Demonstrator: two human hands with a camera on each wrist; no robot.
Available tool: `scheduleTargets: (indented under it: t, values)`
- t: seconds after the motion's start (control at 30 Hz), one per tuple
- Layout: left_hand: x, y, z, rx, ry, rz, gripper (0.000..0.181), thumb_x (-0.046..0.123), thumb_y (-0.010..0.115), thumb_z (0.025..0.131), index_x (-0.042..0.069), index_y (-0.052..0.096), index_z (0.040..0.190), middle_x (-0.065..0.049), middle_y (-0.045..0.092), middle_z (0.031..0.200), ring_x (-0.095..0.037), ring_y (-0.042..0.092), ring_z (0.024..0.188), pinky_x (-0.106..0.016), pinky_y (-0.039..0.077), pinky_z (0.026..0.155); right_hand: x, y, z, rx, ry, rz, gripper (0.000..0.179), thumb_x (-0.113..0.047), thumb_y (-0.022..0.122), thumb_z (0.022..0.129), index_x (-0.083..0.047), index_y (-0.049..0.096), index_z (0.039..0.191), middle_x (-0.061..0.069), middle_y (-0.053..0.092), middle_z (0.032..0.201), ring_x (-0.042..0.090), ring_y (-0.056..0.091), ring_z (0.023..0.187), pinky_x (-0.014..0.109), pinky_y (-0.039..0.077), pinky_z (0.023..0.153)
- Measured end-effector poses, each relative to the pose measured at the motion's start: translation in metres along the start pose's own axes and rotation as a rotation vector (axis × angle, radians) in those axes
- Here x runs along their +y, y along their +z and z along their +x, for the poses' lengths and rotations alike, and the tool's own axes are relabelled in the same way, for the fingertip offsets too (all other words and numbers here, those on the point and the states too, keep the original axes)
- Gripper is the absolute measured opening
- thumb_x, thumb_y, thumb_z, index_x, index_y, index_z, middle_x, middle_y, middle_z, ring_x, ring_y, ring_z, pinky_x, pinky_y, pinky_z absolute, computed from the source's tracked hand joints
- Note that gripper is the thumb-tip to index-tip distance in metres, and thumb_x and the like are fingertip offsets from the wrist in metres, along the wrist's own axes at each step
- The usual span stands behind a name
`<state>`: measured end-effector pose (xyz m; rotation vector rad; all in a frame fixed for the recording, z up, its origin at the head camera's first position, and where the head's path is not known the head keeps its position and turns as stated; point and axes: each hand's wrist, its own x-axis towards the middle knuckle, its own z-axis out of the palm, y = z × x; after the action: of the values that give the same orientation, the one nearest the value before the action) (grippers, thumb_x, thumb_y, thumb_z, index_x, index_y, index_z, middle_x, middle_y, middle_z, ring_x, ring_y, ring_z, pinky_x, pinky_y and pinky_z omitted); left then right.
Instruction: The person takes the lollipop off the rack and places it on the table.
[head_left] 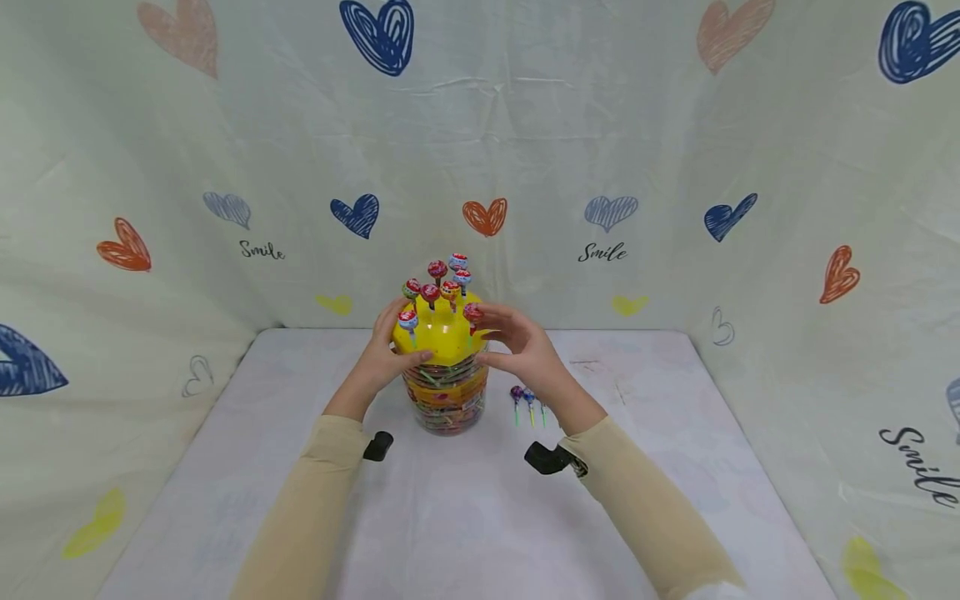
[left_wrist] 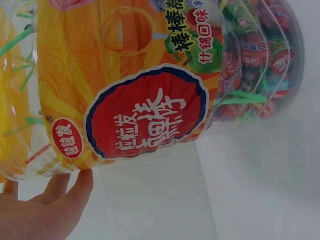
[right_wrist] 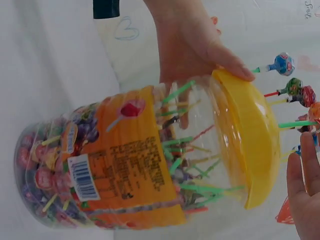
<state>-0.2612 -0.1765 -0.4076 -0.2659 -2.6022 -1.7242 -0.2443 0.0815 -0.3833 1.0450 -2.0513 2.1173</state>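
Note:
A clear plastic jar (head_left: pixel 447 408) of wrapped lollipops stands upright on the table, with an orange label (left_wrist: pixel 145 115) round its middle. Several lollipops stand stick-down in its domed yellow lid (head_left: pixel 448 340). My left hand (head_left: pixel 378 358) holds the jar's top from the left, its thumb (right_wrist: pixel 240 70) on the lid's edge and its fingers (left_wrist: pixel 80 187) around the far side. On the right, my right hand (head_left: pixel 525 337) has its fingertips beside a red-wrapped lollipop (head_left: pixel 472 312) with a green stick, at the lid's front right. Its thumb lies lower, near the lid's rim.
Several loose lollipops (head_left: pixel 529 396) lie on the white table (head_left: pixel 465 517) to the right of the jar, below my right hand. Behind the table hangs a pale curtain (head_left: pixel 525 142) printed with hearts. Black straps (head_left: pixel 547 458) show at both wrists.

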Motion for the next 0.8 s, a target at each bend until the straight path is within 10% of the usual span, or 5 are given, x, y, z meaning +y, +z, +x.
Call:
scheduleTargets:
  t: [0.8]
  values:
    - [0.001,0.001,0.002,0.002,-0.033,0.017,0.096,0.029,0.077,0.085,0.03,0.012,0.157,-0.003,-0.002,0.162,-0.035,0.016,0.144,-0.055,0.025,0.113,0.046,-0.073,-0.066,0.21,0.254,-0.004,0.052,0.012,0.064,0.087,-0.005,0.05,0.134,0.016,0.055,0.125,0.026,0.062,0.101,0.042,0.056,0.086]
